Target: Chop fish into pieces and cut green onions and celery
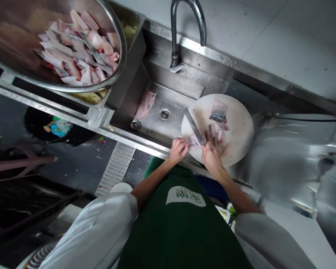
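In the head view, the right hand (212, 156) is clamped on the handle of a knife (194, 127), its blade slanting across the left part of a round white cutting board (242, 129). The left hand (179, 150) is at the board's near left edge, fingers curled in, just beside a pale fish piece (195, 141); whether the fingers grip that piece cannot be told. The fish piece lies on the board, to the left of the blade. Right of the blade are several cut fish strips (212, 131), grouped near the middle of the board, and beyond them a larger fish chunk (218, 110) with dark, scaly skin partly showing. The board is positioned over the right part of a steel sink (182, 87). A fish slab (146, 105) lies at the left of the sink floor, near a round drain (164, 114). A curved faucet (174, 37) stands at the sink's far side. At upper left, a large metal bowl (16, 48) contains many fish pieces (78, 52).
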`<state>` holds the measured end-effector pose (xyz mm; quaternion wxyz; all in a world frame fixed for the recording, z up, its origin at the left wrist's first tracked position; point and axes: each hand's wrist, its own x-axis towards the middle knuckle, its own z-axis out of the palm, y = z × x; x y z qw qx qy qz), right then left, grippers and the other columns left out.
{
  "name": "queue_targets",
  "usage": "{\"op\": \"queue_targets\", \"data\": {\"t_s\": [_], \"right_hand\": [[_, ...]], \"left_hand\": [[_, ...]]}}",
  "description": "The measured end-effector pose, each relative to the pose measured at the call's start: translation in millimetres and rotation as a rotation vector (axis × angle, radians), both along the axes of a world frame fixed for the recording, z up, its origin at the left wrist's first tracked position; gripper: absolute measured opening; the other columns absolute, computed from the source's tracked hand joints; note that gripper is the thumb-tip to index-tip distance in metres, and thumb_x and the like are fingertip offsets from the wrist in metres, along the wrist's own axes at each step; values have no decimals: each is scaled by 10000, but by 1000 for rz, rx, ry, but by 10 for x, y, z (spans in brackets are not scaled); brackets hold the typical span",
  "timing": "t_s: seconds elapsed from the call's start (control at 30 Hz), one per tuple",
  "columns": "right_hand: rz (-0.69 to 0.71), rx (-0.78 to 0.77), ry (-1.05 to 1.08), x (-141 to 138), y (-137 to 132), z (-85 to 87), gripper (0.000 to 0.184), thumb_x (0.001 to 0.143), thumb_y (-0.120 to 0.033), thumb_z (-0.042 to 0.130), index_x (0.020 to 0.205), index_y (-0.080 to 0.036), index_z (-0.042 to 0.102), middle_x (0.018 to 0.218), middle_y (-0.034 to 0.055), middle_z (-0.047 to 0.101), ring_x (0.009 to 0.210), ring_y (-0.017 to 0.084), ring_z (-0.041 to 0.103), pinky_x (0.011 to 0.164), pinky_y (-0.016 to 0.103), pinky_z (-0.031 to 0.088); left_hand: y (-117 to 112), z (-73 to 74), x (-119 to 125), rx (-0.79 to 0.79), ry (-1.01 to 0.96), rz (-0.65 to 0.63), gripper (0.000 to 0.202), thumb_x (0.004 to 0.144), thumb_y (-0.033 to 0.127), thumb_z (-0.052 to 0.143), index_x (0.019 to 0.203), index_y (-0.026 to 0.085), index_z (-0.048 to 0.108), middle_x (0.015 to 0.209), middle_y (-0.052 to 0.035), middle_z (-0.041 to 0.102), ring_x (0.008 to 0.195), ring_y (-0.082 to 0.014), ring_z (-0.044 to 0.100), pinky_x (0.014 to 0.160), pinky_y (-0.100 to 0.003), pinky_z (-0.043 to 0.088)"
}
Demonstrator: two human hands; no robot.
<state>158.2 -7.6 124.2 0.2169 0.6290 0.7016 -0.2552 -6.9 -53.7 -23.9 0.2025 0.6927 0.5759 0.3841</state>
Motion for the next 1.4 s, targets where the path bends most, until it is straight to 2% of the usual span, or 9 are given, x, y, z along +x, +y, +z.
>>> {"op": "queue_targets", "data": {"t_s": [0.13,0.33,0.4,0.6,0.77,0.93,1.17,1.27,1.4], "right_hand": [[-9,-21,-62,-55,-191,-77,455,1095,-251,252,1429,-56,493,1058,215,770,1023,291,751,883,349,535],[-28,-177,-162,393,-711,23,361,1105,-269,279,1223,-113,583,943,183,768,947,291,764,789,324,508],[-43,-176,-148,311,-618,-8,349,1099,-248,288,1236,-107,577,977,190,766,953,283,761,799,319,504],[-29,48,45,-193,339,-177,339,1092,-261,344,1284,-97,570,1202,219,732,1117,296,721,887,323,506],[-66,113,6,-114,137,-69,428,1104,-288,272,1351,-59,536,1062,227,762,1018,313,747,867,360,528],[2,-34,-21,-187,-166,-186,387,1102,-233,274,1353,-70,521,1113,215,762,1043,271,751,859,312,527],[-57,-150,-90,256,-532,-151,357,1112,-297,320,1264,-106,580,1033,189,771,985,273,759,837,313,508],[-82,-103,-9,191,-350,-217,355,1099,-282,352,1280,-93,592,1098,198,764,1032,276,743,863,312,503],[-91,5,156,34,262,-357,389,1080,-358,419,1299,-105,616,1259,197,723,1185,295,678,969,339,496]], "left_hand": [[162,-83,191,-52,28,-199,280,1070,312,444,1067,206,704,1109,-117,711,1117,-253,634,982,-468,534],[241,-171,288,-137,13,-220,249,1054,269,468,1078,204,707,1146,-120,707,1167,-259,625,1005,-474,525],[242,-176,290,-142,5,-238,248,1050,264,471,1078,202,709,1137,-120,711,1155,-259,629,1006,-476,527],[150,-91,134,5,-35,-168,223,1051,293,499,1051,194,699,1106,-113,711,1111,-246,634,980,-443,523],[2,-16,-38,36,22,160,193,1046,296,519,1003,212,687,1043,-101,690,1051,-243,623,979,-454,495],[61,-135,119,-56,74,-131,250,1056,303,488,1070,194,712,1099,-123,704,1115,-259,615,964,-446,513],[122,-189,111,-67,61,-178,220,1041,239,513,1095,175,717,1112,-130,723,1146,-254,635,982,-442,519],[129,-202,102,-42,58,-196,220,1040,241,514,1075,171,720,1101,-130,727,1151,-251,643,989,-439,528],[97,-103,-2,-65,43,-259,174,1018,247,562,1014,184,724,1091,-123,728,1114,-251,658,978,-437,533]]}}
